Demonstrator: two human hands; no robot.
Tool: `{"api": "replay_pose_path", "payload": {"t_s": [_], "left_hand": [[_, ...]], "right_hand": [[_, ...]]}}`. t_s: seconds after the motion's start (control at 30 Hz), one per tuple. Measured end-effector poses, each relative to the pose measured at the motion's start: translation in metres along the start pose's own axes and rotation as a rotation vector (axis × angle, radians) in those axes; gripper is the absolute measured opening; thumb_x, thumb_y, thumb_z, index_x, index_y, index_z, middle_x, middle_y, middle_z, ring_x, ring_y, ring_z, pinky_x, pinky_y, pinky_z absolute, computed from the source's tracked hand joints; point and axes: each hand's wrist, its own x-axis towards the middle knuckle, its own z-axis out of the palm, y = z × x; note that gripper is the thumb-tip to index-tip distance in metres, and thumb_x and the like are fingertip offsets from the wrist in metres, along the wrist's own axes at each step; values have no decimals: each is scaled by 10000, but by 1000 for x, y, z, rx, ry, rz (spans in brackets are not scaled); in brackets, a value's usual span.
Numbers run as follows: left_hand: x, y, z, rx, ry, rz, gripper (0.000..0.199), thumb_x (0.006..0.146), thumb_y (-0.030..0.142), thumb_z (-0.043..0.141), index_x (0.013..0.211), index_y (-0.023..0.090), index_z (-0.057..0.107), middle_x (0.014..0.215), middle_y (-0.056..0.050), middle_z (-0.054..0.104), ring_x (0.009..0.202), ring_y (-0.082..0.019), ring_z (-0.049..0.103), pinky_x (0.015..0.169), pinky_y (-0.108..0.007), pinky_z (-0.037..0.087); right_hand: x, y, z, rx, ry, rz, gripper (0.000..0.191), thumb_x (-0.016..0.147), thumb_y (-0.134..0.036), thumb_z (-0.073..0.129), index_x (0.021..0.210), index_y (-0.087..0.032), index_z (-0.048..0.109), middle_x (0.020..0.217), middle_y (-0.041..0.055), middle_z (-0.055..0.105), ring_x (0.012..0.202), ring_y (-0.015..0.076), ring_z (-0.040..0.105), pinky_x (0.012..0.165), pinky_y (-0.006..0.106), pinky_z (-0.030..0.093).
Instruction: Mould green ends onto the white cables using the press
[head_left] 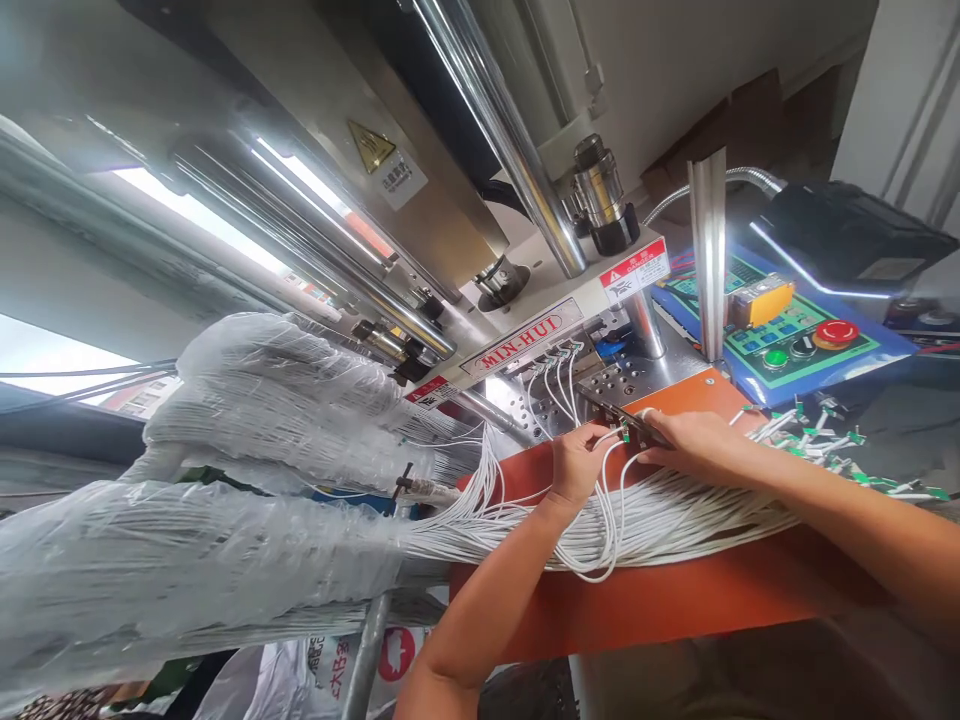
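Observation:
My left hand (577, 465) is closed in a pinch on a white cable (609, 490) close to its small green-and-metal connector (625, 432). The connector lies against a dark metal mould plate (626, 418). My right hand (686, 443) grips the right end of that plate, with the thumb on top; its lower fingers are partly hidden. Below both hands a thick bundle of white cables (675, 520) crosses an orange-red table (645, 610). Several more cables run into the press opening, their ends at the metal tooling (562, 352).
A press with a lettered front plate (525, 340) and steel guide rods (517, 130) rises ahead. To the right are a control panel (795, 340) with a red stop button and loose green connector ends (817, 435). Plastic-wrapped cable bundles (202, 570) hang at left.

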Motion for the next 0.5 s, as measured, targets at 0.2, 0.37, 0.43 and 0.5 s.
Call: {"api": "replay_pose_path", "payload": {"t_s": [0.2,0.37,0.43,0.5], "left_hand": [[4,-10,3,9,61,17,100,788,267,687,778,184,743,725,0,706,634,-113,582,630,-215,452],[5,-16,3,-14,74,32,87,792,263,690,780,192,739,744,3,718,651,-117,600,629,-216,453],[4,-18,4,-33,81,32,96,800,274,686,794,194,738,751,3,720,659,-119,607,636,-218,458],[4,-19,5,-54,89,33,103,803,282,685,809,193,737,757,0,721,667,-121,613,648,-219,466]], "right_hand": [[3,6,3,56,-25,-27,271,910,-499,444,961,-233,437,880,68,672,790,267,646,612,309,364],[4,9,5,90,-43,-12,279,907,-524,432,914,-246,425,846,51,663,761,259,637,615,312,363],[4,9,5,86,-48,2,294,902,-541,433,914,-247,430,859,56,663,772,265,635,621,316,367],[4,10,5,75,-56,18,306,900,-551,429,912,-246,435,868,62,665,779,270,636,624,319,371]]}}
